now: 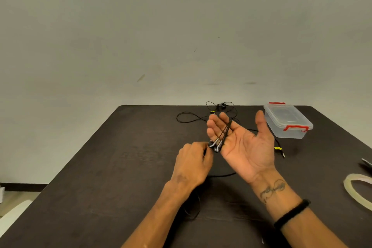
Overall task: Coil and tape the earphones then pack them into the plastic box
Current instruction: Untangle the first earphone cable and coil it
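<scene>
Left hand (193,159) pinches black earphones (216,146) across flat right palm (245,145).

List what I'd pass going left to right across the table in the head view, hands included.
left hand → earbuds held at the right hand's fingers → right hand → plastic box with red clips → tape roll at the right edge.

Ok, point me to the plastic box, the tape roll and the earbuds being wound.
plastic box (288,120): head view, on the clear lid, between the red latches.
tape roll (351,192): head view, on the ring's near left band, at the table's right edge.
earbuds (215,145): head view, on the silver housings below the right hand's fingers.
</scene>
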`<state>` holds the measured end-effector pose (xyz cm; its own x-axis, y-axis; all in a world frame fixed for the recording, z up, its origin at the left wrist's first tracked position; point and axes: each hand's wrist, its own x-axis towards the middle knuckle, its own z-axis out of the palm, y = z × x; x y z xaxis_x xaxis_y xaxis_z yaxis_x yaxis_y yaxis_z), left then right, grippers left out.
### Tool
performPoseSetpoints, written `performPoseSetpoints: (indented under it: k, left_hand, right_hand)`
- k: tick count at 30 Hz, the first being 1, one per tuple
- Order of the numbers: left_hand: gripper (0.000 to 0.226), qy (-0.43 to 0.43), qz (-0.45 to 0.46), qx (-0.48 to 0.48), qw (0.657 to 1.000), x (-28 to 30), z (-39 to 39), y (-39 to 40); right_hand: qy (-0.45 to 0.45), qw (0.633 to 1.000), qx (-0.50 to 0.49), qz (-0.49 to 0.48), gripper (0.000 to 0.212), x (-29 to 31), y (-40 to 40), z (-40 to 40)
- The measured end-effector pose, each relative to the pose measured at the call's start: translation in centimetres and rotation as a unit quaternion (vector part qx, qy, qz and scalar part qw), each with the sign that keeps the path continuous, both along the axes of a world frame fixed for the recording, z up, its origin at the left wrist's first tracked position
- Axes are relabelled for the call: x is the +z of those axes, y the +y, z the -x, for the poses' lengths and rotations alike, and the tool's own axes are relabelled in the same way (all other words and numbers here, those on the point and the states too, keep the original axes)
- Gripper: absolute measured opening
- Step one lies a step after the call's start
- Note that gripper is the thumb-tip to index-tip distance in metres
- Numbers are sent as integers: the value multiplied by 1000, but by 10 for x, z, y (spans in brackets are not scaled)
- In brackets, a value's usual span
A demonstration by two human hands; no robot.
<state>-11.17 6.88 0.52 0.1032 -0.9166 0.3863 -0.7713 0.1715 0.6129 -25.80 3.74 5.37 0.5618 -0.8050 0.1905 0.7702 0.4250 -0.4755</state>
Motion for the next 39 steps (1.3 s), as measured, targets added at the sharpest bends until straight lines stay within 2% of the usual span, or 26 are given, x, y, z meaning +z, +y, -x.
performPoseSetpoints:
  k: [3, 6, 9, 12, 17, 20, 23, 26, 30, 35, 39]
  left_hand:
    - [50, -46, 5, -18, 999, -4, 13, 6]
    - [43, -114, 26, -51, 992, -8, 24, 12]
    - [39, -166, 54, -70, 982, -6, 26, 13]
    - [39, -171, 89, -63, 979, 3, 20, 14]
    - [57, -206, 139, 49, 967, 12, -2, 7]
    - [59, -190, 195, 113, 956, 16, -13, 6]
    - [61, -165, 231, 162, 945, 21, -22, 6]
    - [62, -147, 262, 170, 938, 24, -26, 6]
    - [56, -135, 332, 164, 919, 28, -30, 7]
    - [54, -106, 382, 135, 908, 29, -31, 9]
    - [57, -62, 359, 121, 923, 30, -32, 7]
  right_hand:
    - [-22, 998, -58, -18, 96, 1, -4, 3]
    - [0, 994, -113, -2, 100, 0, -8, 6]
    - [85, 981, -166, 52, 99, -3, -12, 9]
    - [193, 955, -192, 117, 97, -6, -14, 7]
    - [312, 911, -177, 202, 114, -9, -12, 0]
    - [373, 877, -172, 251, 115, -12, -8, -5]
    - [424, 848, -138, 286, 101, -18, -5, -8]
    - [460, 823, -107, 317, 90, -16, 3, -11]
    - [447, 836, -48, 316, 104, -12, 8, -15]
    - [427, 848, 97, 297, 96, -6, 10, -13]
    - [408, 853, 220, 241, 88, -1, 13, -10]
